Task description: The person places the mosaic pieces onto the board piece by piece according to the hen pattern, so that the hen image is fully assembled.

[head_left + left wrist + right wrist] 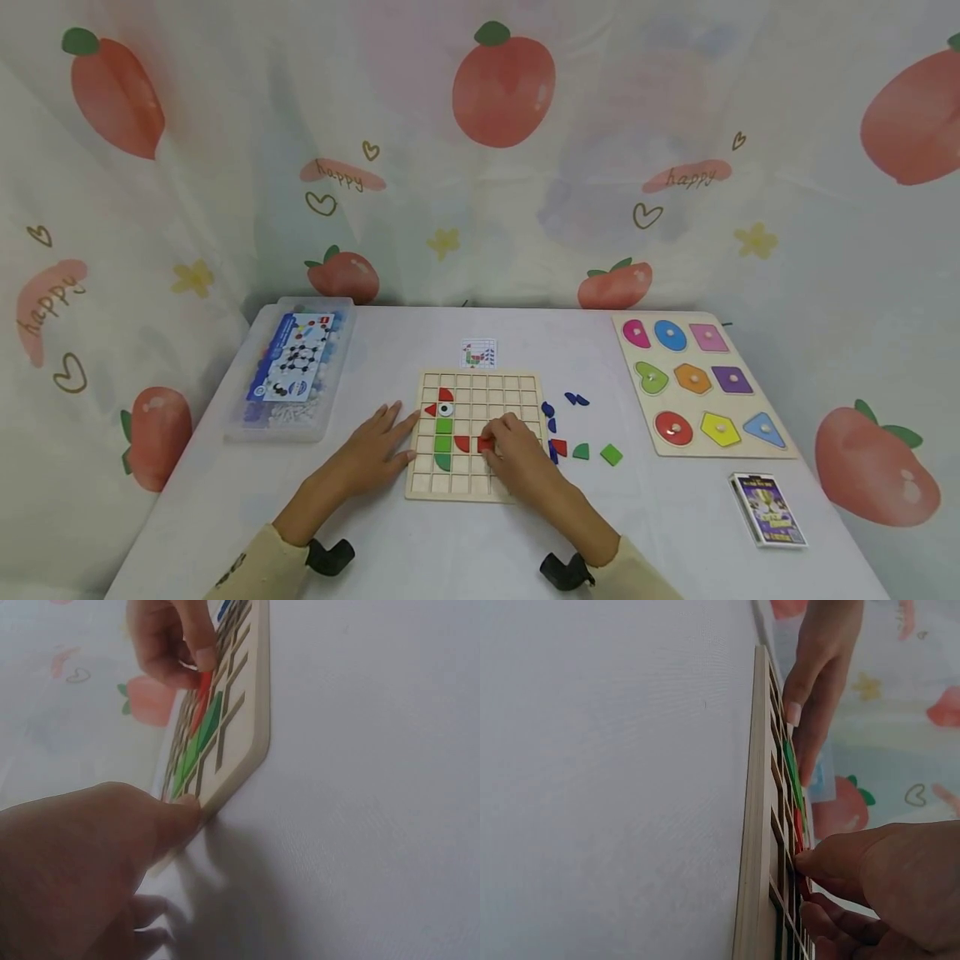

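Note:
A wooden grid board lies on the table between both hands. My left hand rests at its left edge, thumb and fingers extended; its thumb touches the rim in the left wrist view. My right hand is over the right half, pinching a red tile at a grid cell. Left of that tile sits a red quarter-round tile. One column holds a red tile, a white eye tile, green square tiles and a green quarter-round tile. A red triangle tile lies beside the eye.
Loose blue tiles, a green square and a green quarter-round lie right of the board. A small pattern card is behind it. A plastic case stands left; a shape puzzle and card box lie right.

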The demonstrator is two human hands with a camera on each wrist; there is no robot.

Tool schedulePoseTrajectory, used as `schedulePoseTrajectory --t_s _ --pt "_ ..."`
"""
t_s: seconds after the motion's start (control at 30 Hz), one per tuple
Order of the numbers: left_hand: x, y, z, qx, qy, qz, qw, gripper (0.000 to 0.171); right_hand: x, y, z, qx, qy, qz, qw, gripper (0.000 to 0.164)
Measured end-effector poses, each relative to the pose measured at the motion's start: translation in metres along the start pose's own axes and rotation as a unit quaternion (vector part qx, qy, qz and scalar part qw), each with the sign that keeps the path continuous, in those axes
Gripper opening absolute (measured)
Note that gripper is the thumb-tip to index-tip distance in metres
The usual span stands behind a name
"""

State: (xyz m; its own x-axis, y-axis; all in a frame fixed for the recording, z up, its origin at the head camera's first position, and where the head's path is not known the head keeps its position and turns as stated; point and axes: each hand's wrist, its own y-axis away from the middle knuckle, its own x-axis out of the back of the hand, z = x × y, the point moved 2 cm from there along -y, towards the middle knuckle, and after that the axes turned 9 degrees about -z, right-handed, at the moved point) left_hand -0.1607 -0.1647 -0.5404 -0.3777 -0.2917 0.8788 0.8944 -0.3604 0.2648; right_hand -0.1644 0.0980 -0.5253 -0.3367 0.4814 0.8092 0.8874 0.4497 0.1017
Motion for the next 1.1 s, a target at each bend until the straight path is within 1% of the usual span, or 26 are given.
schedulePoseTrajectory --t_s 0.27,0.5,0.73,0.87,1.03,1.1 --pt "-0.001 -0.002 0.0 0.005 -0.001 -0.003 1.0 0.068 -0.003 -0.003 -0.005 0.008 0.003 -0.007 1.0 0.017" --pt "0.0 -0.002 0.0 0.004 -0.001 -0.001 1.0 0.068 -0.003 -0.004 -0.002 0.009 0.001 -0.005 1.0 0.013" --pt "0.001 -0.002 0.001 0.005 0.0 -0.006 1.0 0.068 0.003 0.001 0.002 0.011 -0.007 0.007 1.0 0.012" --pt "0.001 -0.001 0.001 0.0 -0.003 -0.005 1.0 0.068 0.016 0.009 0.012 -0.016 -0.004 0.018 1.0 0.014" --pt "0.001 -0.001 0.0 0.0 -0.007 -0.005 1.0 0.068 0.042 0.021 0.029 -0.082 0.008 0.037 0.996 0.032" --pt "0.001 -0.001 0.0 0.0 -0.008 -0.006 0.9999 0.068 0.053 0.027 0.038 -0.112 0.015 0.037 0.993 0.037"
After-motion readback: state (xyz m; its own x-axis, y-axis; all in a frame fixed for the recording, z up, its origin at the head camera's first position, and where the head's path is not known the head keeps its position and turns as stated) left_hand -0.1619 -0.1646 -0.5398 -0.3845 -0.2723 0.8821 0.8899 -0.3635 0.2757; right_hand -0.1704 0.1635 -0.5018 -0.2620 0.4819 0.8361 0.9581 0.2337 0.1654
